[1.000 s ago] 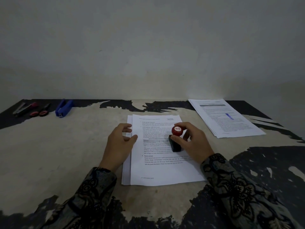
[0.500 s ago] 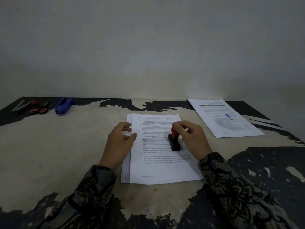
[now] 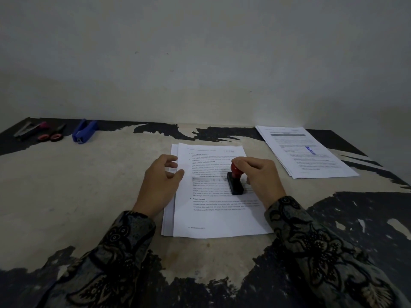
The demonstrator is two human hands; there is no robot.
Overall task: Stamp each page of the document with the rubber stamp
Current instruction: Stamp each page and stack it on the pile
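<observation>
Dim light falls on a pale wall [image 3: 200, 63] and on a worn worktop [image 3: 77, 196] whose dark coating has peeled to bare beige patches. At its middle the right hand [image 3: 262, 176] curls its fingers over the red knob of the rubber stamp [image 3: 235, 182], gripping it from above; the fingertips hide most of the knob. The stamp's black base sits flat on the top page, its long axis running near to far, the knob upright above it. What the base prints is hidden beneath it.

Across the page, the left hand [image 3: 160, 183] rests on the left edge of the document [image 3: 218, 218], fingers loosely bent and a little apart, thumb laid on the paper, pinning the sheets without grasping anything. The document is a short stack lying lengthwise away from the viewer, lower sheets peeking out along the left side; its printed lines are too small and dark to read. Both wrists wear patterned dark sleeves [image 3: 322, 252] that run out of view at the near edge.

Far to the right lies a second pile of pages [image 3: 311, 156], turned slightly askew, with a blue mark on its top sheet. At the far left corner sit a blue stapler [image 3: 84, 131], scissors with pink handles [image 3: 52, 134], and a greyish tool [image 3: 29, 128] that is hard to identify in the gloom.
</observation>
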